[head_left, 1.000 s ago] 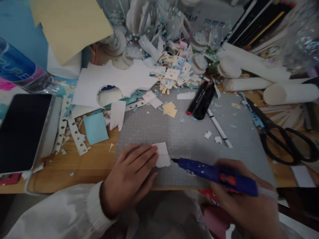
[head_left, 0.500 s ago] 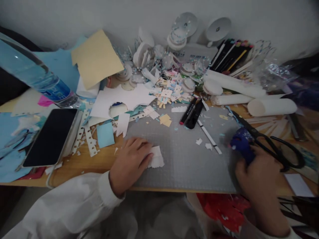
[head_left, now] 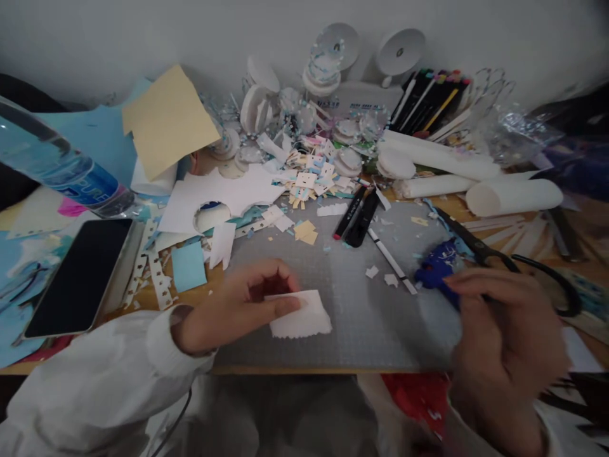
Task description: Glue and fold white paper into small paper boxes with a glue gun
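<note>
While the left hand pinches the white paper just above the mat near the bench's front edge, apparently to inspect it, the right hand hangs loosely open, empty, beside the glue gun.

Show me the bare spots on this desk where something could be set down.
The grey cutting mat has bare room at its middle, between the white paper piece in the left hand and the blue glue gun by the right hand. The back, around the paper scrap pile, is crowded.
</note>
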Demonstrator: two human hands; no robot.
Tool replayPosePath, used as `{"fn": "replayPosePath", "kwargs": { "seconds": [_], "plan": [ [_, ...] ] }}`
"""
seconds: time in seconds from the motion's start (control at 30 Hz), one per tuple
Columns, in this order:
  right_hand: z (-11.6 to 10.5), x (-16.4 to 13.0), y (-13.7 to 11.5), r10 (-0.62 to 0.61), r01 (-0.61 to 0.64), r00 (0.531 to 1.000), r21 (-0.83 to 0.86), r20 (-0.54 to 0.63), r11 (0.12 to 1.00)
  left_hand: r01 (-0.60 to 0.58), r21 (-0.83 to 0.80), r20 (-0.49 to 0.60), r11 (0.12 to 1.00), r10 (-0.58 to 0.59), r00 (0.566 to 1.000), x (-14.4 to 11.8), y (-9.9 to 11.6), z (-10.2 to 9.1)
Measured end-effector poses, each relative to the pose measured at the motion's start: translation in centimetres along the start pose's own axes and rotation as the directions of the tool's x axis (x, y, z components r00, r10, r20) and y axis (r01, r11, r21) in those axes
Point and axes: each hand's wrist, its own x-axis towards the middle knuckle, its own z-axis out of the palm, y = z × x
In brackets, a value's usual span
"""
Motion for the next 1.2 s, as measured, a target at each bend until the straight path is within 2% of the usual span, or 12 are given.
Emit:
{"fn": "replayPosePath", "kwargs": {
  "seconds": [0.03, 0.1, 0.13, 0.2, 0.27, 0.33, 0.4, 0.57, 0.8, 1.07, 1.2],
  "plan": [
    [0.8, 0.8, -0.7, -0.048, 0.046, 0.999, 0.092, 0.012, 0.995, 0.005, -0.078, 0.009, 0.997, -0.004, 1.0, 0.2, 0.2, 0.0],
    [2.8, 2.4, -1.8, -0.129, 0.07, 0.98, 0.351, 0.149, 0.934, 0.012, -0.178, 0.024, 0.984, -0.008, 1.0, 0.8, 0.3, 0.0],
    [4.0, 3.1, -2.2, -0.129, -0.013, 0.954, 0.468, 0.27, 0.884, 0.02, -0.214, 0.035, 0.977, -0.013, 0.999, 1.0, 0.2, 0.0],
    [6.7, 3.9, -3.0, -0.093, -0.288, 0.852, 0.611, 0.515, 0.738, 0.035, -0.275, 0.051, 0.961, -0.022, 0.998, 1.6, -0.3, -0.1],
    [9.0, 4.0, -3.7, -0.096, -0.518, 0.712, 0.613, 0.695, 0.596, 0.027, -0.341, 0.037, 0.94, -0.015, 0.999, 2.1, -1.0, -0.2],
    [10.5, 3.5, -4.3, -0.124, -0.642, 0.614, 0.585, 0.78, 0.495, 0.018, -0.406, 0.012, 0.914, -0.014, 1.0, 2.4, -1.9, -0.3],
    [11.2, 2.9, -4.7, -0.139, -0.695, 0.565, 0.56, 0.813, 0.451, 0.027, -0.449, -0.003, 0.893, -0.032, 0.999, 2.5, -2.6, -0.3],
    [10.9, 2.6, -5.0, -0.072, -0.729, 0.541, 0.51, 0.838, 0.456, 0.071, -0.436, -0.027, 0.897, -0.092, 0.995, 2.5, -3.3, 0.1],
    [10.8, 2.6, -4.7, -0.104, -0.735, 0.526, 0.513, 0.844, 0.442, 0.01, -0.401, -0.123, 0.916, -0.065, 0.99, 2.4, -3.6, 0.3],
    [10.7, 2.3, -4.7, -0.097, -0.731, 0.525, 0.506, 0.846, 0.458, -0.049, -0.322, -0.191, 0.945, -0.014, 0.982, 2.4, -3.7, 0.4],
    [10.7, 2.2, -4.8, -0.079, -0.709, 0.547, 0.512, 0.833, 0.485, -0.076, -0.257, -0.215, 0.963, 0.019, 0.976, 2.4, -3.5, 0.5]
  ]
}}
